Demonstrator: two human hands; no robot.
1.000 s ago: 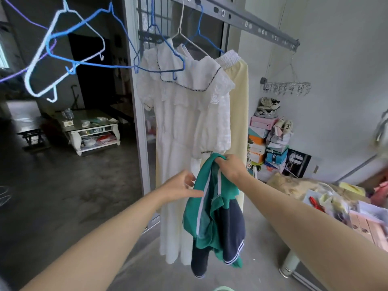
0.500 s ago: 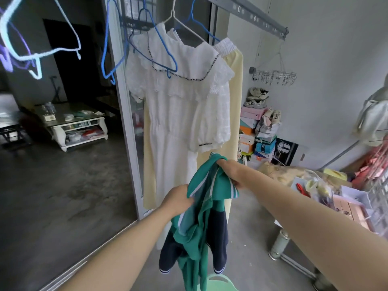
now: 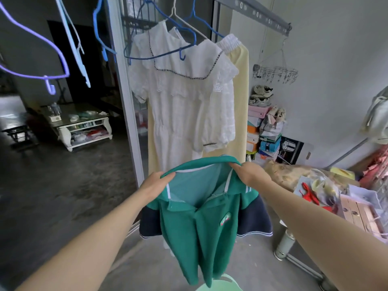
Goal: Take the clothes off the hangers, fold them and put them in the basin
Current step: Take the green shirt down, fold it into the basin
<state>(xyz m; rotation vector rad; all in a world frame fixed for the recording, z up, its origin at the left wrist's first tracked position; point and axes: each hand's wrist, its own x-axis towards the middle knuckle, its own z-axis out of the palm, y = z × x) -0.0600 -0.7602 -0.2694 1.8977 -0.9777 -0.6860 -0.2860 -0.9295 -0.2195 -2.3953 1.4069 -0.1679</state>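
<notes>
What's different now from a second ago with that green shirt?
The green shirt hung bunched from the right hand. The left hand has since taken hold of its neck edge, and the two hands drew apart, spreading it open. The white dress and yellow garment stay hanging as before.

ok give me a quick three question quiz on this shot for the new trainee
1. True or false: the left hand and the right hand both grip the green polo shirt by its top edge.
2. Where is the white dress? A: hanging below the rail. B: in the left hand. C: in the right hand.
3. Fill in: the light green basin shows at the ___ edge of the picture, under the shirt.

Key: 1 true; 2 A; 3 bottom.
</notes>
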